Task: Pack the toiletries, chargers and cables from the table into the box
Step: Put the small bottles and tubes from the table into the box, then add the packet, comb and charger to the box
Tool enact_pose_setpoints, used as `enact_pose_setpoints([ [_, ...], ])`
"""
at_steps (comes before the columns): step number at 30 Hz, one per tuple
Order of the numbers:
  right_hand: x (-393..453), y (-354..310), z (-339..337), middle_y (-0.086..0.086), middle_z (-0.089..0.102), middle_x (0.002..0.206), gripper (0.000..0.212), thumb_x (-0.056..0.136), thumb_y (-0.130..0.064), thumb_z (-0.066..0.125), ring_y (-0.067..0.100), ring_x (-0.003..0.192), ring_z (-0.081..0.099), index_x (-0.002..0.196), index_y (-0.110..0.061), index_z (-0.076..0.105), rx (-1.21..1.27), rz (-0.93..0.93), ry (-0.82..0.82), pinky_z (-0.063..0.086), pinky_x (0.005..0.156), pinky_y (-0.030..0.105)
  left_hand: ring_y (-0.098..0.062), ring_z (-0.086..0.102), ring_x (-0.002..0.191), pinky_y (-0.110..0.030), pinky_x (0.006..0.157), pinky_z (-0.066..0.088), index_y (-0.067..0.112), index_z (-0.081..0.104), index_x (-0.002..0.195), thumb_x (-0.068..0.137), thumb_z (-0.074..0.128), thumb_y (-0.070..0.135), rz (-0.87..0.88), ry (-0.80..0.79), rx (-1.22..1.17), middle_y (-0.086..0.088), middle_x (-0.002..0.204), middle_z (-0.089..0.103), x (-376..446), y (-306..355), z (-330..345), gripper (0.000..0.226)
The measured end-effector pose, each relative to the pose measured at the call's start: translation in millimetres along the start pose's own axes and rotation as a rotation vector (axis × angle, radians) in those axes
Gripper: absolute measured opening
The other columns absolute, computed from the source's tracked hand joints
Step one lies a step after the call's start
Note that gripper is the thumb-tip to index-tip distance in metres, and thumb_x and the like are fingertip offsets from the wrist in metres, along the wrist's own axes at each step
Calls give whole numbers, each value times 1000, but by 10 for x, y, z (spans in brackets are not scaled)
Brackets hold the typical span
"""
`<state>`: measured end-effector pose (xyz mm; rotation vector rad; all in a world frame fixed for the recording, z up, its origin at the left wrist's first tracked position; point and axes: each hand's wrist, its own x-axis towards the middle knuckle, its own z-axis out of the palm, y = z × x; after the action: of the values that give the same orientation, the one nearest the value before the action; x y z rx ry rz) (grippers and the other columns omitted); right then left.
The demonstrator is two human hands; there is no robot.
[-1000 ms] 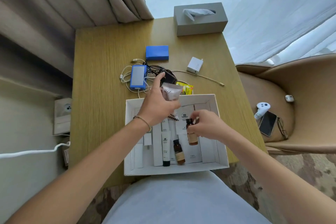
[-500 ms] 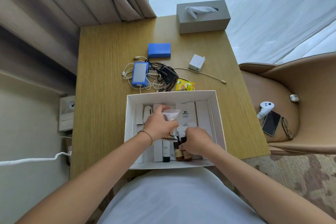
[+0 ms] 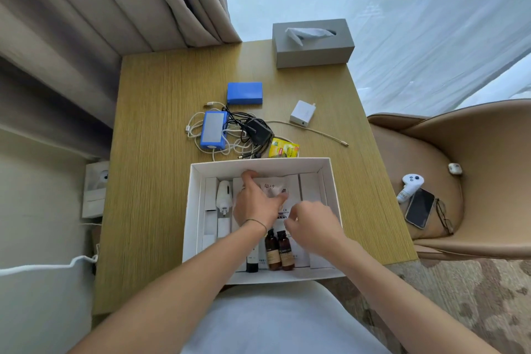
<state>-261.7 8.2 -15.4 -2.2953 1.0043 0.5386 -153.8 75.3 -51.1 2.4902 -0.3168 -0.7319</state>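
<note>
Curtain (image 3: 115, 8): one, heavy and beige, hanging at the far left behind your table (image 3: 149, 181).

Wall socket (image 3: 96, 190): one, just off the table's left edge, with a white cord (image 3: 43, 266) trailing below it.

On the table beyond the box, left to right:
- Blue power bank (image 3: 213, 133): one, lying on a tangle of white cables (image 3: 195, 129).
- Blue case (image 3: 244, 93): one, just beyond the power bank.
- Black charger (image 3: 258, 131): one, with its black leads knotted into the white cables.
- Yellow packet (image 3: 283, 148): one, touching the box's far wall.
- White charger (image 3: 302, 112): one, with a beige cable (image 3: 321, 132) running right from beside it.
- Tissue box (image 3: 313, 43): one, grey, at the far edge.

White box (image 3: 198, 172): one, open, at the near edge of the table in front of you. Inside: one white plug adapter (image 3: 224, 195) on the left, one black-capped tube (image 3: 252, 263), two brown bottles (image 3: 278, 250) side by side near you, and white cartons lining the floor.

Your left hand (image 3: 255, 204): inside the box, fingers closed around a clear sachet (image 3: 273, 188), held low at the far middle.

Your right hand (image 3: 311, 223): inside the box just right of the left, fingers curled; whether it grips anything cannot be told. Both forearms cover much of the box's middle.

Chair (image 3: 459, 152): one, tan, to the right, its seat carrying one white controller (image 3: 409, 185), one phone (image 3: 419, 207), one pair of glasses (image 3: 444, 215) and one small white case (image 3: 454, 168).
</note>
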Motion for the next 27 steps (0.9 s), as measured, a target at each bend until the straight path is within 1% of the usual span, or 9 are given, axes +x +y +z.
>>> enact_pose_setpoints([
  [2,-10,-1,-118,5,74,80,28,94,-29,52,23,66,68,92,-12,75,55,-26,71,61,65,39,-22,62,95,-31,63,40,33,31,121,67,78,60,3,-8,9,7,99,61,-16,14,15,77],
  [5,4,-2,-366,0,75,81,26,94,-30,53,20,70,68,93,-18,76,132,-45,172,60,68,36,-21,60,98,-35,70,51,34,30,131,79,71,54,34,-45,-36,6,110,60,-41,-21,-56,69],
  [8,67,1,-645,-4,72,68,21,92,-26,56,17,62,66,86,-22,76,192,-62,267,51,55,27,-19,60,103,-32,71,46,35,33,138,90,61,50,116,-47,-39,5,121,59,-114,-79,-218,58],
  [10,129,0,-816,-4,71,64,19,91,-26,56,19,60,67,84,-24,74,226,-67,313,50,54,29,-15,59,95,-30,67,45,39,39,133,91,61,42,215,-45,-20,9,116,60,-174,-79,-347,48],
  [12,205,3,-966,-2,72,66,19,91,-27,57,19,63,67,87,-22,75,252,-72,356,56,61,35,-9,58,86,-27,63,44,45,41,125,89,63,32,310,-46,-35,16,110,60,-220,-29,-467,43],
  [15,364,-18,-1154,-3,72,68,17,90,-24,59,18,65,67,88,-20,76,292,-105,394,57,62,38,0,58,94,-21,69,47,45,48,118,88,64,25,427,-18,-88,22,103,59,-198,125,-613,39],
  [20,755,-106,-1321,-5,74,88,17,91,-24,61,17,83,67,96,-22,76,173,-172,317,56,70,34,-5,59,99,-29,77,53,37,56,117,86,62,17,518,36,-107,17,104,63,50,429,-772,38],
  [23,1066,-154,-1283,1,76,97,19,90,-21,59,20,88,69,100,-22,75,64,-183,200,60,75,38,-7,60,99,-29,81,53,30,61,112,87,63,13,519,44,-106,12,103,64,255,529,-817,30],
  [27,1494,-148,-1121,6,73,109,27,86,-17,64,27,99,67,113,-21,71,-67,-158,51,59,79,39,-6,60,100,-29,83,52,29,65,108,88,60,13,458,6,-6,9,107,66,552,525,-869,25],
])
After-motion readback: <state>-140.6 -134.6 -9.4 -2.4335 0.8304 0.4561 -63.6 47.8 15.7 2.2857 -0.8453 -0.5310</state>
